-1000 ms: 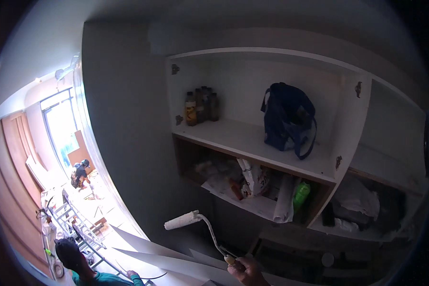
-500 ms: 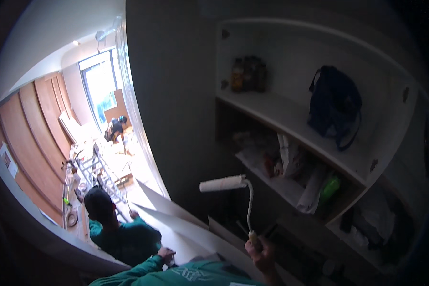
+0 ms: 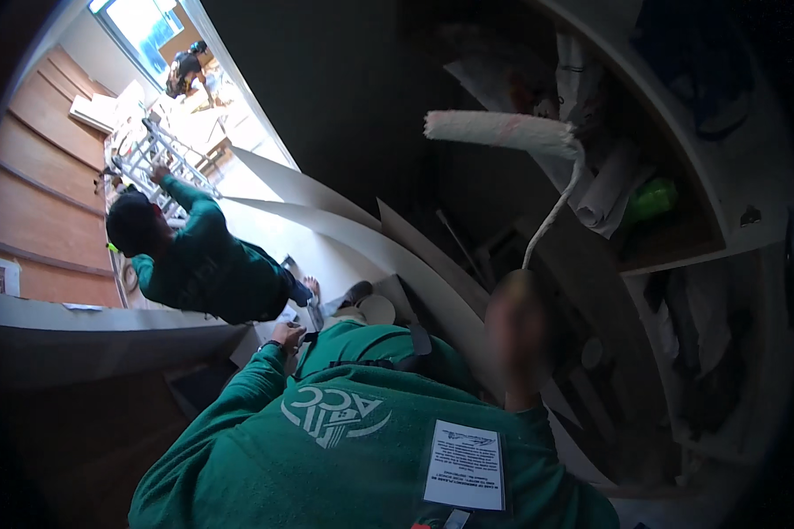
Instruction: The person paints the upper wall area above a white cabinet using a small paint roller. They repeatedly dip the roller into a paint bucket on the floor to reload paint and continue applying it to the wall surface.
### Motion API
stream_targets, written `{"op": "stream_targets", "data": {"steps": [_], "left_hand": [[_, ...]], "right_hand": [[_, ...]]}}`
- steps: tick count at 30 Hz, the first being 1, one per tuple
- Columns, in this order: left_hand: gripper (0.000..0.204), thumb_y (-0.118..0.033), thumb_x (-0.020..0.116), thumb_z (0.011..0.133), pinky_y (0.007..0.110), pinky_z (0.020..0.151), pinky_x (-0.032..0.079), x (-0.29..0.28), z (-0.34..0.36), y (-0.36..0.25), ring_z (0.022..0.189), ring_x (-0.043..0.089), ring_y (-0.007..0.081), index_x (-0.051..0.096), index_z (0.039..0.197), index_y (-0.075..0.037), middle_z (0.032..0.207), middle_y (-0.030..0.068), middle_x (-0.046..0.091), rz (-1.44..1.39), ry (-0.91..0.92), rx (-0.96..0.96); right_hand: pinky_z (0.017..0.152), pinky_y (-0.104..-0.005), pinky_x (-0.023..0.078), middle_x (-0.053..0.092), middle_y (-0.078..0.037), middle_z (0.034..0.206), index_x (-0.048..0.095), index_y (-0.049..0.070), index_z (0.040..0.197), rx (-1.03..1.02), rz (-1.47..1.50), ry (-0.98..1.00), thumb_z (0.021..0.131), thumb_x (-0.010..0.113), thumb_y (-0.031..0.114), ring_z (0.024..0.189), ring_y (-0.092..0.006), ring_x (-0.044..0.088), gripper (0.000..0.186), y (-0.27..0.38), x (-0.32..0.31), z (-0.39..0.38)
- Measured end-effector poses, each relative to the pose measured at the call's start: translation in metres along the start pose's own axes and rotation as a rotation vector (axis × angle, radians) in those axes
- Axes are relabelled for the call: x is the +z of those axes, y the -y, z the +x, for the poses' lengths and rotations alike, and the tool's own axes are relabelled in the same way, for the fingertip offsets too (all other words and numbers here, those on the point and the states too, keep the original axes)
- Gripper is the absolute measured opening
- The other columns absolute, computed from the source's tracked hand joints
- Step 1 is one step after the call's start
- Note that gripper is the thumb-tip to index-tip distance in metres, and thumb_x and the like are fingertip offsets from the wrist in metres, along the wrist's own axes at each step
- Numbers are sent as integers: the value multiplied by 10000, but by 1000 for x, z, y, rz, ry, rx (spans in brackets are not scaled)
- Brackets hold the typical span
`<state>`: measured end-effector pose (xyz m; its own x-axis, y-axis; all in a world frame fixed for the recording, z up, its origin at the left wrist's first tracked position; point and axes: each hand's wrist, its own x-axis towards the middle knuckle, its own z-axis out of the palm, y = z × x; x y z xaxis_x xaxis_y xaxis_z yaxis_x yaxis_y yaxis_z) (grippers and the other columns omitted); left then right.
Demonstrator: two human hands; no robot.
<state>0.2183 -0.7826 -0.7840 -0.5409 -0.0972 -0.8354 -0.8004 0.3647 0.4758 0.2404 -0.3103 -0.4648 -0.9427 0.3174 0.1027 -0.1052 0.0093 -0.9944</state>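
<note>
A paint roller [image 3: 503,132] with a whitish sleeve and a thin bent wire frame is held up in front of the shelves. My right hand [image 3: 515,326] is closed round its handle; the fingers and the handle are smeared in the picture. At my left side, by my waist, my left hand [image 3: 288,335] has its fingers bent together beside a small dark edge and a pale strip. What it holds, if anything, is too small to make out. Green sleeves cover both my arms, and a white card [image 3: 464,465] hangs on my chest.
Tall white panels [image 3: 326,225] lean beside me. A white cabinet [image 3: 741,251] on the right holds papers and a bright green item [image 3: 651,201]. A co-worker in green [image 3: 203,256] stands left, near a stepladder [image 3: 163,154]. Another person [image 3: 188,69] bends down farther off.
My view has tipped downward, showing more of my body. The roller now appears larger and higher in the picture, still in my right hand. The co-worker's arm reaches out toward the stepladder.
</note>
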Motion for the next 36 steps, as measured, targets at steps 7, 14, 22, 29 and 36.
{"op": "stream_targets", "data": {"steps": [7, 14, 22, 29, 36], "left_hand": [[416, -251, 741, 804, 343, 694, 544, 19, -13, 32, 781, 644, 198, 633, 1065, 54, 912, 121, 683, -121, -91, 68], [326, -218, 704, 831, 302, 565, 546, 8, -9, 75, 696, 655, 189, 624, 1024, 32, 861, 102, 669, -134, -130, -42], [349, -239, 673, 867, 337, 554, 527, -13, -8, 67, 728, 629, 204, 578, 1117, -15, 932, 88, 639, -235, -143, -198], [383, -265, 675, 866, 333, 558, 525, -53, 31, 59, 758, 632, 205, 571, 1136, -14, 992, 102, 629, -301, -159, -142], [398, -279, 664, 870, 298, 594, 511, -60, 30, 59, 791, 631, 172, 572, 1162, -24, 1015, 85, 637, -287, -159, -154]], "right_hand": [[520, -190, 337, 431, 59, 654, 506, 81, 804, 58, 7, 57, 878, 636, 110, 575, -12, 407, 153, -9, 6, 11], [521, -225, 328, 403, 55, 617, 506, 70, 792, 90, -189, 222, 872, 657, 147, 565, -32, 373, 188, -39, 36, 14], [507, -335, 427, 551, -83, 597, 572, 25, 789, 154, -566, 431, 821, 696, 215, 523, -199, 549, 229, -93, 97, 19], [604, -421, 502, 628, -156, 734, 567, 43, 929, 288, -756, 663, 811, 697, 223, 698, -350, 649, 252, -175, 121, 3], [702, -508, 487, 651, -211, 860, 526, 52, 1043, 591, -954, 799, 862, 615, 299, 803, -429, 626, 319, -231, 121, -17]]}}
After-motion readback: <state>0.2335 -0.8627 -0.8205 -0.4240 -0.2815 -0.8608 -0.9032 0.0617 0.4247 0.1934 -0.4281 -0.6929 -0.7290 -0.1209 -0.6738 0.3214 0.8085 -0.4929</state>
